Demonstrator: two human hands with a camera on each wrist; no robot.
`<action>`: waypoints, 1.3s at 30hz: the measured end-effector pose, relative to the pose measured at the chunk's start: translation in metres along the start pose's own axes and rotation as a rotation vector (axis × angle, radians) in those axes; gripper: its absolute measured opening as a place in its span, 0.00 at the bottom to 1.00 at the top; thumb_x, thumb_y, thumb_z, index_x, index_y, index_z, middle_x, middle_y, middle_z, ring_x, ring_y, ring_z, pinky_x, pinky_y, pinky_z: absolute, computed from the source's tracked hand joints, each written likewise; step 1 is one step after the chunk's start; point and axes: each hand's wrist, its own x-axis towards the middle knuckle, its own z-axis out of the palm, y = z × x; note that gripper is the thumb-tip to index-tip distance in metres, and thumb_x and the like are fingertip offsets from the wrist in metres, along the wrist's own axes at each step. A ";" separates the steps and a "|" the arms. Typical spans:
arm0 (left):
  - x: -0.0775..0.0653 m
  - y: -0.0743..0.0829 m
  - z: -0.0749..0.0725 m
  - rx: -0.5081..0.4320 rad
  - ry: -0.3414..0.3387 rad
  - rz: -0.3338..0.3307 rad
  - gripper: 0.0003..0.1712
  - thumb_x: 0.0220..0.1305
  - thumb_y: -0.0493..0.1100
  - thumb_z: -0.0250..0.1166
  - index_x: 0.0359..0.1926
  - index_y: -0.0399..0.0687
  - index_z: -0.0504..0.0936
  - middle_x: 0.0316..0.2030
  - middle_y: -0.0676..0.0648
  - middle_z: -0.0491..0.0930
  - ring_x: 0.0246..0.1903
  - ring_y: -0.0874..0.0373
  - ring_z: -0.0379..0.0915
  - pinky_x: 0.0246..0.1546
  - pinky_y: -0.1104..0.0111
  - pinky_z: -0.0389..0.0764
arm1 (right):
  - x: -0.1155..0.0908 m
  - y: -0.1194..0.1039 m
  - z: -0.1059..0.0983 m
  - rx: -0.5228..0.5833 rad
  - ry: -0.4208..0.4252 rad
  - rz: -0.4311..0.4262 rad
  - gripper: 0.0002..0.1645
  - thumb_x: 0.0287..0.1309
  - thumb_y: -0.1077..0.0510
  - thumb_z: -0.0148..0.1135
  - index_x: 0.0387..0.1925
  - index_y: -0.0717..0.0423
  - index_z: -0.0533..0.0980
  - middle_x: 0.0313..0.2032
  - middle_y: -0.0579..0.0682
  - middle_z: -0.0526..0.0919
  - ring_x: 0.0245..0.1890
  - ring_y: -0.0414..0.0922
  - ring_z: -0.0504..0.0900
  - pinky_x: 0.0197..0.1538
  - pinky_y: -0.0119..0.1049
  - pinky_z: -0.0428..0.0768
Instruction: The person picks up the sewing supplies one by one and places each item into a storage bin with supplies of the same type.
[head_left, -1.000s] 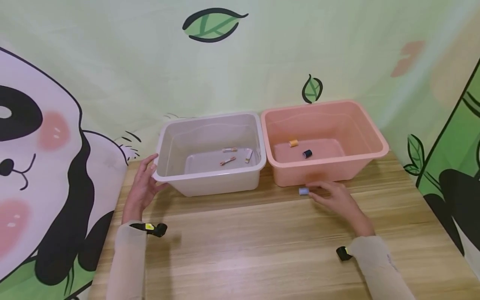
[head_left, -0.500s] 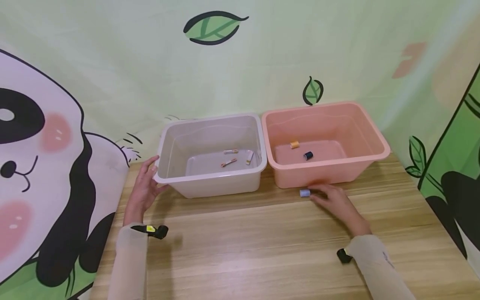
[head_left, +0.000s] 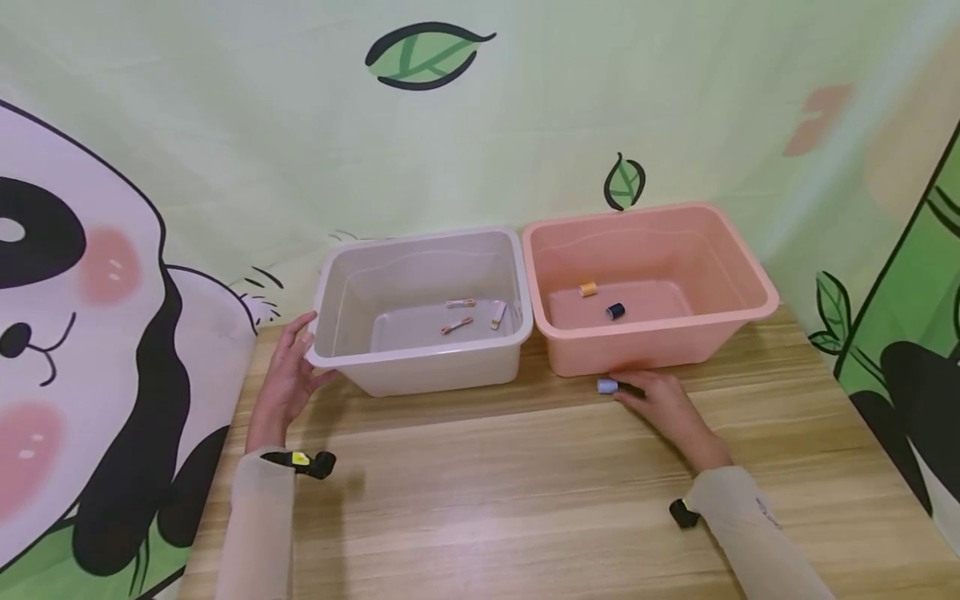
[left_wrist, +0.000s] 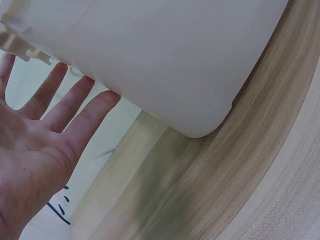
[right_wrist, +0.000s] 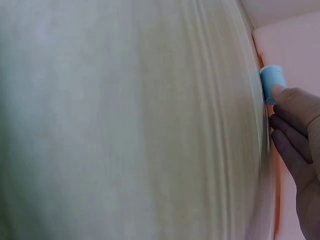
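In the head view, my right hand (head_left: 666, 408) is low over the table and pinches the end of a light blue thread spool (head_left: 607, 387), just in front of the pink bin (head_left: 630, 346). The right wrist view has the thumb against that blue spool (right_wrist: 273, 79); the fingertip behind it is hidden. My left hand (head_left: 287, 383) rests its fingertips on the left end of the pale grey bin (head_left: 427, 373). Its fingers look straight in the left wrist view. An orange spool (head_left: 587, 289) and a black spool (head_left: 616, 311) lie inside the pink bin.
Within the grey bin are two small tan-ended bundles, one being a reddish bundle (head_left: 457, 326), and a whitish piece (head_left: 498, 314). Both bins stand side by side at the back of the wooden table (head_left: 480, 500), against a printed cloth (head_left: 562, 100).
My right hand has shifted slightly left onto the blue spool, and its thumb and finger have closed on the spool's end. The left hand and both bins stay where they were.
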 end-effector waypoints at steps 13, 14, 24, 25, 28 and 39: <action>0.000 0.001 -0.001 0.016 0.015 -0.012 0.21 0.81 0.49 0.50 0.70 0.66 0.65 0.62 0.55 0.72 0.55 0.58 0.78 0.47 0.57 0.83 | 0.002 -0.003 -0.002 -0.003 -0.027 0.026 0.17 0.53 0.64 0.77 0.46 0.60 0.86 0.44 0.57 0.89 0.46 0.56 0.87 0.47 0.52 0.84; 0.000 0.000 -0.001 0.015 0.015 -0.013 0.21 0.81 0.49 0.50 0.70 0.66 0.65 0.62 0.55 0.72 0.55 0.58 0.78 0.47 0.57 0.84 | 0.003 -0.003 -0.003 -0.003 -0.025 0.026 0.17 0.53 0.63 0.77 0.46 0.60 0.86 0.44 0.57 0.89 0.45 0.55 0.87 0.47 0.52 0.84; 0.000 -0.001 0.000 0.020 0.015 0.007 0.21 0.81 0.48 0.49 0.70 0.67 0.66 0.62 0.55 0.72 0.55 0.57 0.77 0.47 0.57 0.84 | 0.007 -0.010 -0.011 -0.001 0.027 0.006 0.16 0.53 0.63 0.77 0.44 0.59 0.85 0.41 0.56 0.89 0.39 0.53 0.89 0.42 0.50 0.85; 0.000 -0.002 0.000 0.016 0.017 0.006 0.21 0.81 0.48 0.49 0.70 0.67 0.66 0.62 0.55 0.73 0.55 0.57 0.78 0.47 0.57 0.84 | 0.007 -0.011 -0.013 0.001 0.025 0.004 0.16 0.53 0.64 0.77 0.44 0.59 0.85 0.41 0.56 0.89 0.40 0.53 0.89 0.43 0.50 0.85; -0.001 -0.002 0.000 0.005 0.015 0.000 0.21 0.81 0.48 0.49 0.70 0.66 0.65 0.62 0.55 0.72 0.55 0.57 0.77 0.47 0.57 0.84 | 0.008 -0.012 -0.015 0.009 0.023 -0.012 0.16 0.52 0.65 0.77 0.45 0.60 0.85 0.42 0.57 0.89 0.40 0.53 0.89 0.43 0.50 0.85; -0.002 -0.001 0.001 0.008 0.016 -0.001 0.21 0.81 0.48 0.49 0.71 0.67 0.65 0.62 0.54 0.71 0.54 0.58 0.77 0.47 0.58 0.84 | 0.013 -0.020 -0.022 0.010 0.021 -0.044 0.16 0.53 0.66 0.76 0.44 0.61 0.84 0.41 0.58 0.88 0.37 0.51 0.89 0.39 0.47 0.86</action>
